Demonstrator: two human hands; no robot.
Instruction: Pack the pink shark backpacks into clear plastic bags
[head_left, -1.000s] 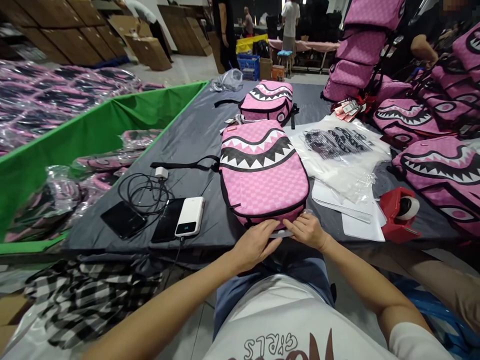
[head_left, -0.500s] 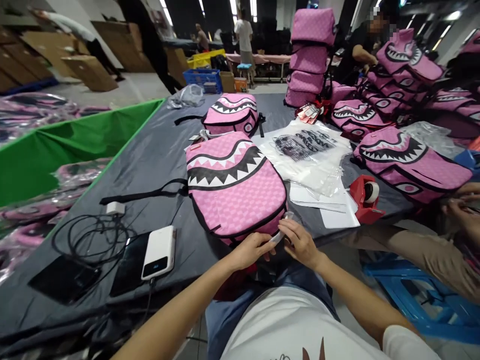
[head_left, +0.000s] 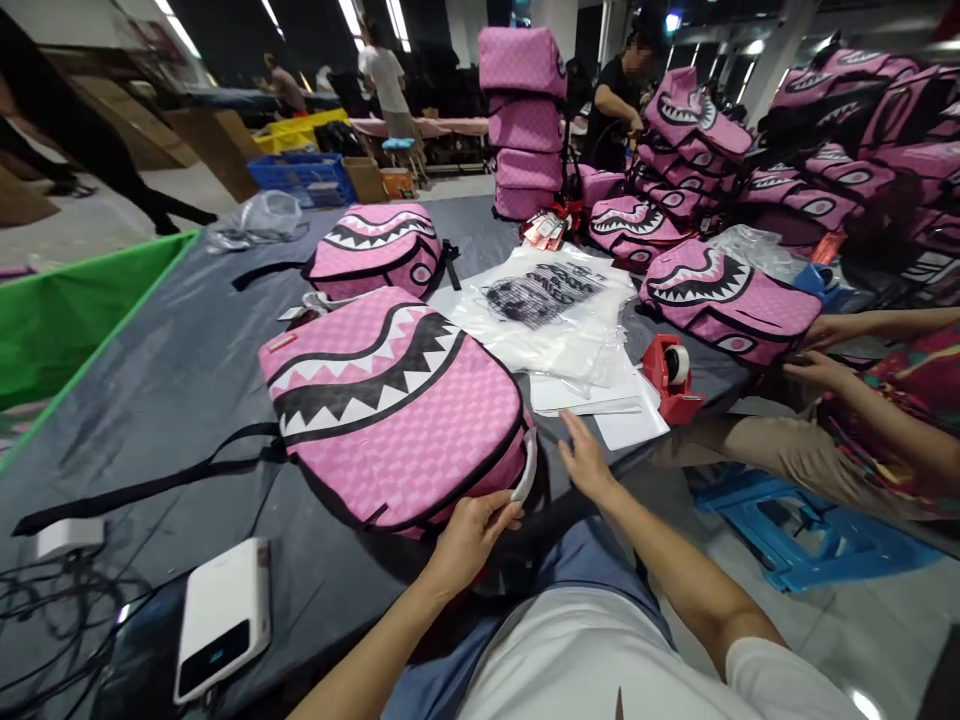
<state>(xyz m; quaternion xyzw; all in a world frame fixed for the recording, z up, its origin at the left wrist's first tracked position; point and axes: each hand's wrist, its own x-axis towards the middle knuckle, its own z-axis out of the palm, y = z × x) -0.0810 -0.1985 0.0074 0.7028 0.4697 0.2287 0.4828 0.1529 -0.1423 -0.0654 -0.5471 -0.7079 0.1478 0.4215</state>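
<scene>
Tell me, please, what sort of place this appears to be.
Probably a bag workshop or packing floor, judging by the many pink checkered backpacks with shark-mouth prints, the black-printed translucent white plastic bags and the red plastic tape dispenser.

I noted the grey surface bearing pink backpacks, paper sheets partly under printed plastic bags, a red tape dispenser and a white adapter.

the head view looks forward and down at the nearby hands.
</scene>
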